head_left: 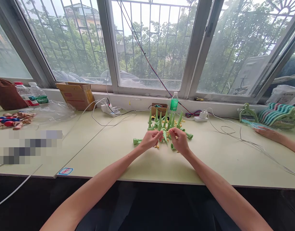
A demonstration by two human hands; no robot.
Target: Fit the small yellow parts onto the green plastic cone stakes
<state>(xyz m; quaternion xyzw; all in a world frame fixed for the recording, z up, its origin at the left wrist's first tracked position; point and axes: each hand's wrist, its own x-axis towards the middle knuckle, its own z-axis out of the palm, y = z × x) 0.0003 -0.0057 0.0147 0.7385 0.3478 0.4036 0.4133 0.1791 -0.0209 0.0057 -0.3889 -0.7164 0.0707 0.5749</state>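
The spike (164, 135), a green cone, sits at the centre of the frame, just above the table (113, 154), point down and slightly tilted. The left hand (149, 140) and the right hand (178, 141) meet at it. Both are curled, with the fingertips pinched on the spike from either side.

Directly behind the hands is the pile (165, 123) of like green cones; several stand upright, others lie flat. Small yellow parts (157, 146) lie among them. One loose cone (137, 141) lies flat, left of the left hand.

Behind the pile, toward the window sill, stand a small brown box (159, 109) and a bottle (174, 102) with a green label. A power strip (110, 110) with white cables lies to the upper left of the pile. Further left is an open carton (76, 94).

At the right edge of the frame, another person's hand (267, 133) rests on the table, near a stack (277, 115) of coloured items. What those items are cannot be told.
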